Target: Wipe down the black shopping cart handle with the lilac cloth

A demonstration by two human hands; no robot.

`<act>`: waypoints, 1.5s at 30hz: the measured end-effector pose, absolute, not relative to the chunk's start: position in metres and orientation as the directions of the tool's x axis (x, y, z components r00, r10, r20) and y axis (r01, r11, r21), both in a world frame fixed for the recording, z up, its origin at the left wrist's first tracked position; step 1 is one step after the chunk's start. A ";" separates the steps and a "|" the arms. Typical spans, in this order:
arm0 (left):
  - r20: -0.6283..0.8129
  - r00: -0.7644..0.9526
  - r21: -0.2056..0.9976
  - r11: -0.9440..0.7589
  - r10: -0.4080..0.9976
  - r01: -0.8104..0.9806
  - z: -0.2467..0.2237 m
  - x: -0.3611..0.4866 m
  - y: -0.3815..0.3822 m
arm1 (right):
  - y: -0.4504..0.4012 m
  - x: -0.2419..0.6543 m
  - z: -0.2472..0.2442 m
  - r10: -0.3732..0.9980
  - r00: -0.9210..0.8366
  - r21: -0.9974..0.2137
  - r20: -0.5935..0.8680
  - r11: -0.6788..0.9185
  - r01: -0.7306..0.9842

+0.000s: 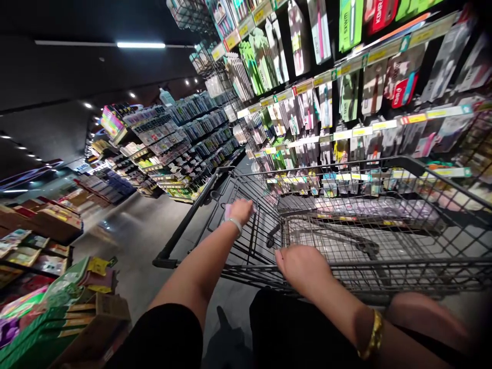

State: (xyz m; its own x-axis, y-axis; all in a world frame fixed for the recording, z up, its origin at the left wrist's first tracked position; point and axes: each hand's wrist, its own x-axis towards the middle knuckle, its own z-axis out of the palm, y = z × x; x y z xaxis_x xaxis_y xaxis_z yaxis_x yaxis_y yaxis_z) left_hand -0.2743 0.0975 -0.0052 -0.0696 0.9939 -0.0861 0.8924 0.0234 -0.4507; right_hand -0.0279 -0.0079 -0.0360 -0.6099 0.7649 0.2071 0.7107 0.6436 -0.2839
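A black wire shopping cart [338,264] stands side-on before me. My right hand [303,264] is closed over its near top rim, with a gold bracelet [374,333] on that forearm. My left hand [241,211] reaches over the rear part of the cart, near the handle end, and is closed. A small pale pinkish thing [228,211] shows at the edge of that hand; its kind cannot be made out. A pale bangle [236,225] circles the left wrist. Wire mesh and a caster [272,238] show through the basket.
Hanging rack shelves [334,72] with packaged brushes or similar goods rise behind the cart. More stocked shelves [200,133] stand farther back. Cardboard boxes [111,312] and a green bin-like display [46,328] sit at lower left, beside a grey aisle floor [134,236].
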 end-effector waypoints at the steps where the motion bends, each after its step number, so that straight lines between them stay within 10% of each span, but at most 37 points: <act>1: -0.129 -0.057 -0.444 -0.006 0.990 0.896 -0.015 -0.269 0.097 | -0.008 -0.028 -0.036 0.767 -0.607 -0.281 0.207 0.641 0.714; 19: -0.171 0.085 -0.501 -0.161 0.982 0.850 -0.041 -0.271 0.139 | -0.007 -0.032 -0.049 0.729 -0.599 -0.284 0.333 0.683 0.673; 28: 0.098 -0.177 -0.384 0.202 0.979 0.901 -0.024 -0.297 0.182 | -0.005 -0.028 -0.040 0.714 -0.688 -0.192 0.131 0.699 0.689; 34: -0.138 -0.067 -0.326 0.018 0.988 0.945 -0.068 -0.277 0.176 | -0.005 -0.030 -0.039 0.732 -0.681 -0.166 0.016 0.674 0.720; 41: -0.015 -0.097 -0.375 0.084 0.995 0.923 -0.023 -0.299 0.187 | -0.006 -0.030 -0.041 0.733 -0.679 -0.181 0.036 0.673 0.717; 45: -0.283 0.011 -0.362 -0.118 0.959 0.925 -0.029 -0.286 0.156 | -0.007 -0.030 -0.039 0.734 -0.678 -0.187 0.034 0.671 0.717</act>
